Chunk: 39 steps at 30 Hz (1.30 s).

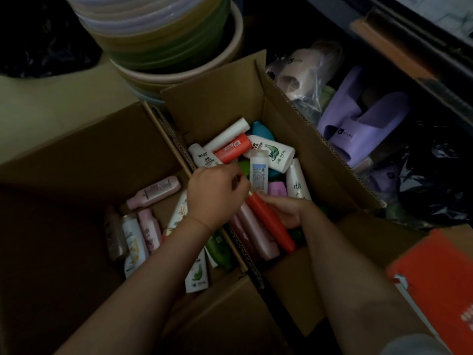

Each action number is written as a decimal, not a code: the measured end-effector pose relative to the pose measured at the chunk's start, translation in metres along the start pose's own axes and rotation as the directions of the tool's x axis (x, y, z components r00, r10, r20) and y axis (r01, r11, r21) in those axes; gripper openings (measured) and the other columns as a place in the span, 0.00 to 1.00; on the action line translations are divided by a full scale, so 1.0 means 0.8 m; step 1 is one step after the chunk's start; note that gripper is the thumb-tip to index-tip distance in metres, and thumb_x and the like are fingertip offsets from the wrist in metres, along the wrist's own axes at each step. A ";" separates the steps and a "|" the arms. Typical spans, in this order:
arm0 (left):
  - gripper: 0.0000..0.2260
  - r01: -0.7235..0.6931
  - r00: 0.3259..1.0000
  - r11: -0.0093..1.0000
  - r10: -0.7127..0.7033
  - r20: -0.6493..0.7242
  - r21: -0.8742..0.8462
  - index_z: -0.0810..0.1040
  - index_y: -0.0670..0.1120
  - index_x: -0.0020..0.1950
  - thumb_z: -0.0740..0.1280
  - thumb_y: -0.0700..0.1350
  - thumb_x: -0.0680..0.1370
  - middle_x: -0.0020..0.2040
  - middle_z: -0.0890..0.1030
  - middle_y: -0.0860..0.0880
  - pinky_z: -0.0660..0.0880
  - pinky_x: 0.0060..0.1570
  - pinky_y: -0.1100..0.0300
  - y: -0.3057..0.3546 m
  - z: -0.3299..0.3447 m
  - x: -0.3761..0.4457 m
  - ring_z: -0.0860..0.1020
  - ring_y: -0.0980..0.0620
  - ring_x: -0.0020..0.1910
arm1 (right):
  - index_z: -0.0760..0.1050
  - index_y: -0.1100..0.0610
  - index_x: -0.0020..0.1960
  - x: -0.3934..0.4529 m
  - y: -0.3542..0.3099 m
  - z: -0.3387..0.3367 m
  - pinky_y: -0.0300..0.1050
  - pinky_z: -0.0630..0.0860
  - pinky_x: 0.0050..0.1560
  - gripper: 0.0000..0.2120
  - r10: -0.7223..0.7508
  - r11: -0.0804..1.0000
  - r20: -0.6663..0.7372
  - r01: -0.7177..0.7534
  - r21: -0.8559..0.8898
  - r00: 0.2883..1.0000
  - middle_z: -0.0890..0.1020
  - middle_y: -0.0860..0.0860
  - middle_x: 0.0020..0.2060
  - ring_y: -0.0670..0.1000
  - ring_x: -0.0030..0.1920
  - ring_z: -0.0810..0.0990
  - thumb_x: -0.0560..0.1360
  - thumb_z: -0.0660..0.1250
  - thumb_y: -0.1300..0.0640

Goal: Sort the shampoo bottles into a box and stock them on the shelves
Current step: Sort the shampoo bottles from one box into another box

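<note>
Both hands in the right box (320,160): right hand (284,210) grips orange bottle (271,224), left hand (213,193) curled beside.

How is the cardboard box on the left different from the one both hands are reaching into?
The left cardboard box holds fewer bottles, lying mostly side by side with bare floor showing; the right cardboard box is a jumbled pile. The left hand and right hand work only in the right one. Both are open-topped brown cardboard.

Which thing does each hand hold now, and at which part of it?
The right hand grips an orange-red bottle around its upper half. Whether the left hand holds anything cannot be told; its fingertips are hidden.
</note>
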State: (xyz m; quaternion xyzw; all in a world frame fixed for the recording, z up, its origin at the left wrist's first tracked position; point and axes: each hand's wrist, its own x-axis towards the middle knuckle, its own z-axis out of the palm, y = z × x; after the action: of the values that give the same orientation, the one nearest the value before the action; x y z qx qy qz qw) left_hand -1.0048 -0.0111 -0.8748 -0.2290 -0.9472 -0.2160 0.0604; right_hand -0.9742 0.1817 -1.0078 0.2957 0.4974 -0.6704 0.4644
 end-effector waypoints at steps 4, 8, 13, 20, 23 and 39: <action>0.11 -0.008 1.000 1.000 0.008 0.001 -0.019 0.83 0.48 0.41 0.64 0.50 0.75 0.33 0.82 0.49 0.62 0.37 0.60 -0.001 0.001 0.001 0.80 0.45 0.33 | 0.77 0.55 0.62 -0.001 -0.006 0.022 0.52 0.80 0.53 0.36 0.028 0.993 -0.045 -0.033 -0.116 0.999 0.84 0.57 0.54 0.56 0.54 0.83 0.65 0.67 0.29; 0.10 -0.020 0.999 1.000 0.020 -0.025 0.000 0.84 0.49 0.42 0.65 0.50 0.74 0.33 0.82 0.50 0.62 0.37 0.61 0.001 -0.001 0.001 0.80 0.45 0.33 | 0.76 0.53 0.63 -0.002 -0.010 0.033 0.52 0.79 0.55 0.31 -0.028 0.981 -0.117 0.005 -0.191 0.993 0.83 0.56 0.55 0.56 0.54 0.82 0.70 0.69 0.33; 0.10 -0.007 1.000 1.000 0.007 -0.024 -0.002 0.84 0.48 0.41 0.64 0.50 0.74 0.33 0.82 0.48 0.61 0.37 0.60 0.001 0.000 0.001 0.80 0.43 0.34 | 0.76 0.52 0.64 -0.001 -0.009 0.049 0.59 0.78 0.61 0.41 -0.067 0.974 -0.129 0.037 -0.222 0.989 0.84 0.57 0.56 0.59 0.57 0.83 0.58 0.78 0.31; 0.12 -0.004 1.000 1.000 0.004 0.017 -0.008 0.83 0.48 0.43 0.62 0.51 0.75 0.35 0.82 0.49 0.62 0.38 0.60 0.000 -0.004 -0.002 0.80 0.44 0.35 | 0.78 0.57 0.61 -0.020 -0.013 0.065 0.55 0.78 0.61 0.31 -0.140 0.989 -0.123 0.132 -0.070 0.983 0.85 0.57 0.53 0.57 0.53 0.84 0.64 0.77 0.41; 0.14 0.015 1.000 0.995 -0.015 0.007 -0.101 0.81 0.50 0.57 0.63 0.51 0.75 0.46 0.84 0.50 0.67 0.43 0.58 0.000 -0.008 0.000 0.81 0.47 0.45 | 0.78 0.56 0.60 -0.033 -0.024 0.066 0.57 0.76 0.63 0.32 -0.202 0.978 -0.123 0.207 0.028 0.972 0.86 0.57 0.50 0.58 0.52 0.84 0.62 0.79 0.41; 0.39 0.365 0.748 0.137 -0.632 0.203 -0.921 0.68 0.47 0.71 0.77 0.57 0.64 0.60 0.81 0.44 0.82 0.50 0.50 -0.100 -0.136 -0.053 0.84 0.47 0.55 | 0.79 0.58 0.59 -0.117 -0.151 0.310 0.54 0.81 0.55 0.25 -0.563 0.820 0.059 0.566 -0.083 0.824 0.86 0.58 0.48 0.57 0.49 0.86 0.74 0.67 0.38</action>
State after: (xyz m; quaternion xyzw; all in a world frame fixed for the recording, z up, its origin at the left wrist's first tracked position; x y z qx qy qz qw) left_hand -1.0023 -0.1403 -0.8164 0.1382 -0.6528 -0.7434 -0.0450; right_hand -1.0318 -0.0122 -0.7981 0.1016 0.5873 -0.7574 0.2666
